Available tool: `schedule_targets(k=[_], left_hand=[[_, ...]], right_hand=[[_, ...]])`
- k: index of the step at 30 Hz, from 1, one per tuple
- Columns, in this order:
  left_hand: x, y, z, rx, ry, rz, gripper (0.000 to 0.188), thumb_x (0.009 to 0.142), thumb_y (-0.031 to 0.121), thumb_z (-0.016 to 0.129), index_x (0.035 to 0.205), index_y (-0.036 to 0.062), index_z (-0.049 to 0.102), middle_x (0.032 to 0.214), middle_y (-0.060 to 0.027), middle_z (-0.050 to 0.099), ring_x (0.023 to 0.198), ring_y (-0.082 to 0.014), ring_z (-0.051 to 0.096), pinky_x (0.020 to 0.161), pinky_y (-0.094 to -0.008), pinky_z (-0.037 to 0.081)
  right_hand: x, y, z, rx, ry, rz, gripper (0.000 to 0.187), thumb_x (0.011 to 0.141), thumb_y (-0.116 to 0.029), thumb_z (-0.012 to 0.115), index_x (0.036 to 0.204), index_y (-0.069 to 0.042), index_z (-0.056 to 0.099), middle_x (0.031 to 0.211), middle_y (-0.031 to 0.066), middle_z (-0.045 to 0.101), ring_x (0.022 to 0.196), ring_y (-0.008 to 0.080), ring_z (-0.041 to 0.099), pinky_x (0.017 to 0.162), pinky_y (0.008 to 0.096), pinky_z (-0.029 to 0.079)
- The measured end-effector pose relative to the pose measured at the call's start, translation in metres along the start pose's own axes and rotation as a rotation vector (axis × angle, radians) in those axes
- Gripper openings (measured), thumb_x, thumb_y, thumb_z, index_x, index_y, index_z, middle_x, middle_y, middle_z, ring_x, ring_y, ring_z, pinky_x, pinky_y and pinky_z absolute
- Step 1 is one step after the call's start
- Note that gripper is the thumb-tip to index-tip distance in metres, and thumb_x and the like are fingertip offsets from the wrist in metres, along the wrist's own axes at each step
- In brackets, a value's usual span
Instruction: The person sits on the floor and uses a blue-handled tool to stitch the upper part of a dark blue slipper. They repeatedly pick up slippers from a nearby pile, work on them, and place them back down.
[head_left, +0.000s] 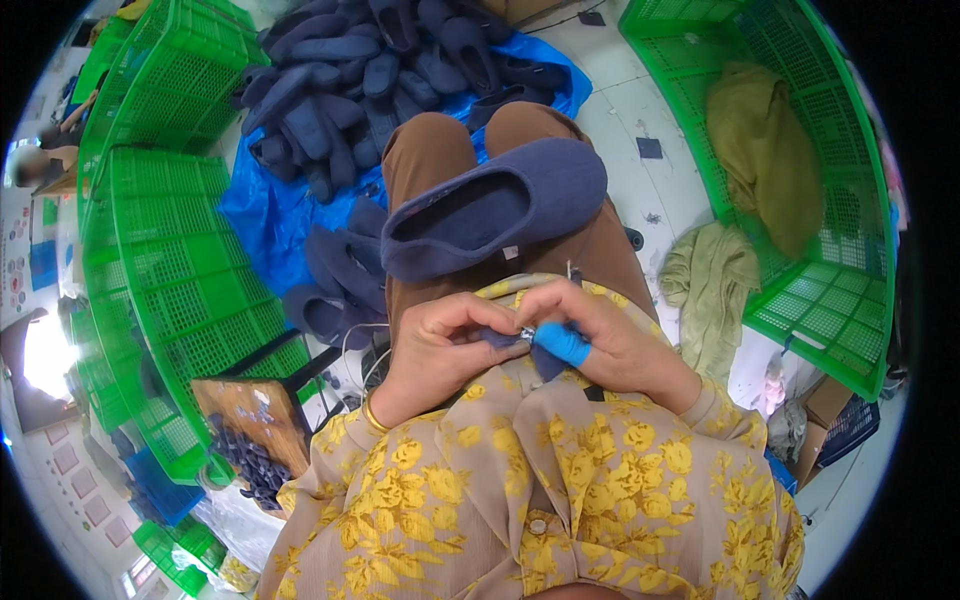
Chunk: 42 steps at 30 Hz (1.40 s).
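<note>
The left hand [440, 345] and the right hand [600, 335] meet in front of the torso, just above the lap, fingertips touching. Between them sits a small dark blue fabric piece [548, 362], pinched from both sides. The grip of the left hand is closed: thumb and forefinger press together on the left edge of the piece. The grip of the right hand is likewise closed on the piece; its forefinger wears a blue finger cover [562, 342], and a small metallic item, too small to identify, shows where the two grips meet. A thin bangle [372, 412] circles the left wrist. A finished dark blue slipper [495, 208] lies across the brown-trousered knees, opening upward, just beyond the hands and apart from them. On the floor ahead, a blue plastic sheet [262, 205] carries a heap of dark blue slippers [370, 70]; further slippers lie beside the left knee. Green plastic crates [165, 250] stand stacked at the left, and another green crate [820, 180] at the right holds an olive cloth [765, 150]. A second pale green cloth [710, 285] lies on the floor beside that crate. A wooden board [255, 410] at lower left carries small dark pieces.
</note>
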<state>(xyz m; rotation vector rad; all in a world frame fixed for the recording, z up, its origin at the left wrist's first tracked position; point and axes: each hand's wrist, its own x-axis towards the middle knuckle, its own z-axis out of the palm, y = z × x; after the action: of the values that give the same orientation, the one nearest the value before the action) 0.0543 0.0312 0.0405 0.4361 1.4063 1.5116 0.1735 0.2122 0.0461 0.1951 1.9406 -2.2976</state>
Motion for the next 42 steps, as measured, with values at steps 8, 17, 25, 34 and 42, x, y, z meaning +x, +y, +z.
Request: schedule_targets(k=[8, 17, 25, 34, 42], left_hand=[[0.003, 0.001, 0.002, 0.072, 0.043, -0.077, 0.018, 0.083, -0.003, 0.071, 0.101, -0.0020, 0.069, 0.093, -0.0028, 0.069, 0.084, -0.0059, 0.063, 0.073, -0.0205, 0.052], [0.011, -0.001, 0.001, 0.379, 0.033, -0.052, 0.016, 0.088, 0.001, 0.069, 0.104, -0.0022, 0.067, 0.087, -0.0038, 0.070, 0.074, -0.0052, 0.063, 0.065, -0.0202, 0.052], [0.020, 0.017, -0.005, 0.045, -0.004, -0.126, 0.013, 0.091, 0.005, 0.067, 0.102, -0.0011, 0.062, 0.080, -0.0051, 0.068, 0.067, -0.0065, 0.062, 0.062, -0.0204, 0.052], [0.048, 0.031, 0.012, 0.135, -0.064, -0.093, 0.012, 0.093, 0.007, 0.067, 0.101, -0.0008, 0.062, 0.079, -0.0044, 0.067, 0.065, -0.0057, 0.061, 0.058, -0.0198, 0.050], [0.071, 0.038, 0.010, 0.435, 0.087, 0.090, 0.023, 0.100, 0.016, 0.055, 0.107, -0.0043, 0.063, 0.092, -0.0063, 0.067, 0.085, -0.0097, 0.063, 0.078, -0.0238, 0.051]], right_hand=[[0.006, -0.002, -0.007, -0.571, 0.010, -0.241, 0.034, 0.077, 0.000, 0.064, 0.108, -0.009, 0.055, 0.086, 0.0074, 0.061, 0.074, 0.0318, 0.062, 0.063, 0.0356, 0.048], [0.012, -0.020, -0.015, 0.086, 0.367, -0.381, 0.026, 0.088, -0.006, 0.063, 0.113, -0.013, 0.057, 0.085, 0.0054, 0.062, 0.055, 0.0161, 0.051, 0.052, 0.0273, 0.042], [-0.050, -0.072, -0.122, 0.919, 0.716, -0.452, 0.019, 0.100, -0.014, 0.051, 0.118, -0.008, 0.051, 0.066, -0.0041, 0.036, 0.051, 0.0050, 0.029, 0.047, 0.0232, 0.029], [-0.029, -0.033, -0.061, -0.421, 0.706, -0.323, 0.023, 0.088, -0.008, 0.066, 0.110, -0.008, 0.061, 0.078, 0.0019, 0.057, 0.060, 0.0124, 0.051, 0.053, 0.0276, 0.042], [-0.005, 0.001, -0.041, -0.397, 0.632, 0.007, 0.021, 0.080, -0.002, 0.072, 0.101, -0.004, 0.068, 0.078, 0.0016, 0.064, 0.064, 0.0078, 0.054, 0.054, 0.0240, 0.042]])
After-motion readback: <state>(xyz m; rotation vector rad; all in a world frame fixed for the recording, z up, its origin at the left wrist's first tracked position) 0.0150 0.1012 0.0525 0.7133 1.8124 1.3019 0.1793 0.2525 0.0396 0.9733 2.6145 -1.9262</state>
